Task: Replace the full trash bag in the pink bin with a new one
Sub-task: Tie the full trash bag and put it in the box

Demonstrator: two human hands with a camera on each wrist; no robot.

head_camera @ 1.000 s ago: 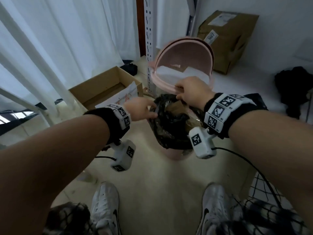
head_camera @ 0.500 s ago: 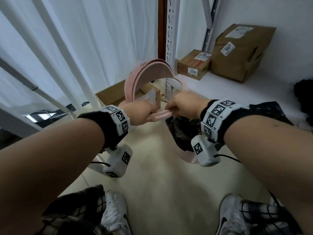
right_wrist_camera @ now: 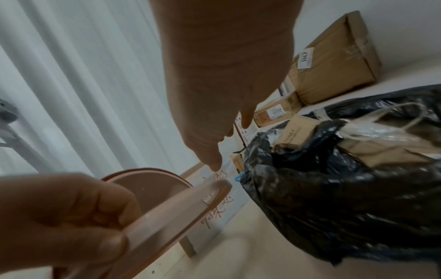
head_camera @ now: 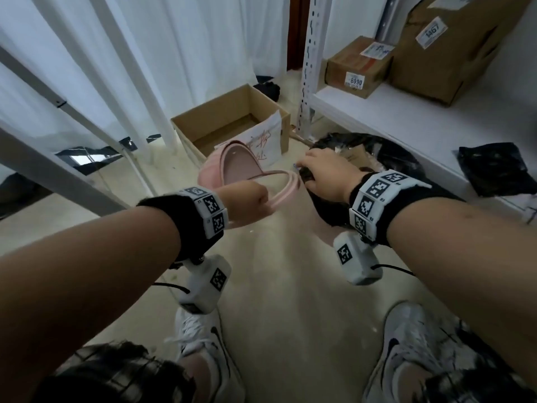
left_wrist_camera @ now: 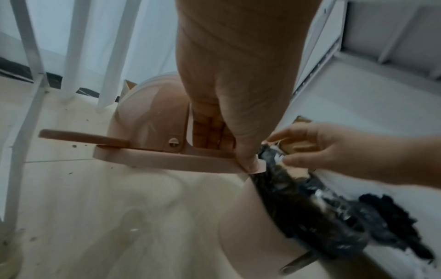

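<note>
My left hand (head_camera: 247, 199) grips the ring of the pink bin's swing lid (head_camera: 232, 167), which is lifted off and held to the left of the bin. In the left wrist view its fingers (left_wrist_camera: 210, 132) curl under the ring (left_wrist_camera: 167, 160) with the thumb on top. The pink bin body (left_wrist_camera: 245, 226) stands on the floor, lined with a full black trash bag (head_camera: 383, 158) holding brown cartons (right_wrist_camera: 303, 130). My right hand (head_camera: 325, 173) hovers over the bag's near rim with fingers (right_wrist_camera: 214, 156) stretched out, holding nothing.
An open cardboard box (head_camera: 232, 120) with a scribbled white sheet sits on the floor behind the lid. A white shelf (head_camera: 406, 117) at right carries taped boxes (head_camera: 357, 68) and a folded black bag (head_camera: 494, 170). White curtains hang at left. My shoes (head_camera: 203, 344) are below.
The lid ring has come off the bin and swung left in my left hand. My right hand let go of the ring and moved onto the bag's rim.
</note>
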